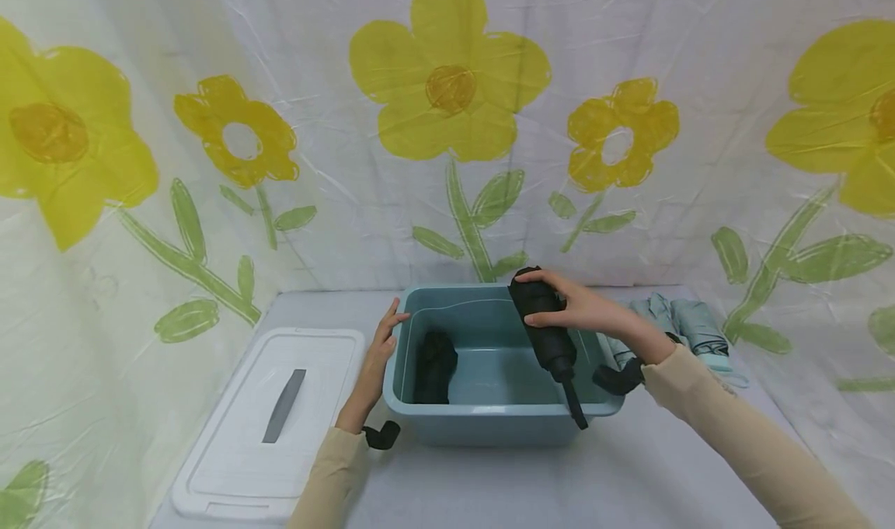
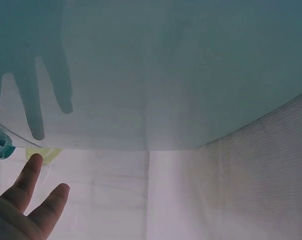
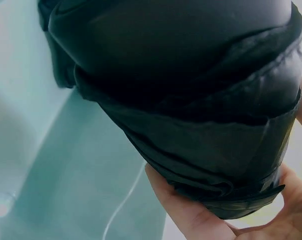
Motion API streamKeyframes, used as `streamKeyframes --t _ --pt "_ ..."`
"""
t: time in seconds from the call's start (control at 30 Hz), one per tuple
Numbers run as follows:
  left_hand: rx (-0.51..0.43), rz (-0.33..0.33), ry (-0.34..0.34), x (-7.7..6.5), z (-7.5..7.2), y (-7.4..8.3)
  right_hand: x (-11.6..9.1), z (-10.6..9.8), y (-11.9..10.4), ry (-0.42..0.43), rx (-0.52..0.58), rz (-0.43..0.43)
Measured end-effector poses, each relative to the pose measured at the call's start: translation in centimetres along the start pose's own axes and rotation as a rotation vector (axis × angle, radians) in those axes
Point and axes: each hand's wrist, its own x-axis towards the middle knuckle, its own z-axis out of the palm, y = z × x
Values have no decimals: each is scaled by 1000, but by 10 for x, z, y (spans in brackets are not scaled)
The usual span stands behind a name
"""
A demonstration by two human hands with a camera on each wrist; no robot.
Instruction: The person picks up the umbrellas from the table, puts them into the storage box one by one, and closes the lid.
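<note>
- Umbrella [image 1: 547,346], black and folded, is hanging tilted over the right half of the bin [image 1: 489,410]; its upper end is leaning toward the back rim, its strap [image 1: 575,405] dangling by the front rim. Whether strap and rim are touching: cannot tell.
- Right hand [image 1: 569,300] is holding the umbrella near its upper end; grip is pinching its body between thumb and fingers.
- Left hand [image 1: 381,342] is resting at the bin's left rim; grip is spreading, fingers straight, holding nothing.
- Black bundle [image 1: 437,366] is lying inside the bin, against the left side; its details are blurring into shadow.
- Lid [image 1: 322,397], white with a grey handle [image 1: 285,406], is lying left of the bin on the counter [image 1: 454,490].
- Blue bundles [image 1: 699,327] are lying right of the bin, partly hiding behind the right arm.
- Flowered curtain [image 1: 336,226] is hanging behind.
</note>
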Motion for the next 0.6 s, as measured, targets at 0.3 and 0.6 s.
streamKeyframes --t 0.3,0.6 --pt "1 4 -1 1 0 0 14 10 -2 -9 -58 24" --pt "3 -5 6 1 2 1 27 23 1 -48 -63 -24"
